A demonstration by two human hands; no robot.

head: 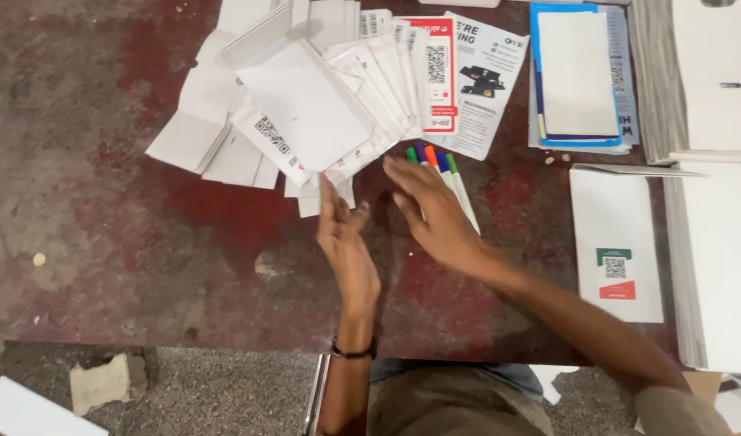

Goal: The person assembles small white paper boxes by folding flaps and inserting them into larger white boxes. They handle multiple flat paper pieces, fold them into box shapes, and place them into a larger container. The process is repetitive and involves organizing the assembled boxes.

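Observation:
My left hand [346,246] is open, fingers stretched flat over the dark red table [144,226], its fingertips near the lower edge of a fanned heap of white cards and leaflets [306,113]. Open too, my right hand [431,210] hovers over a row of several white marker pens [435,161] with green, blue and orange caps; it hides their lower parts. Neither hand holds anything. A black band sits on my left wrist.
A red and white leaflet [439,73] and a printed sheet [487,81] lie behind the pens. A blue-edged white board [579,77] rests on papers at back right. White envelopes [617,242] and stacked white sheets [709,81] fill the right side.

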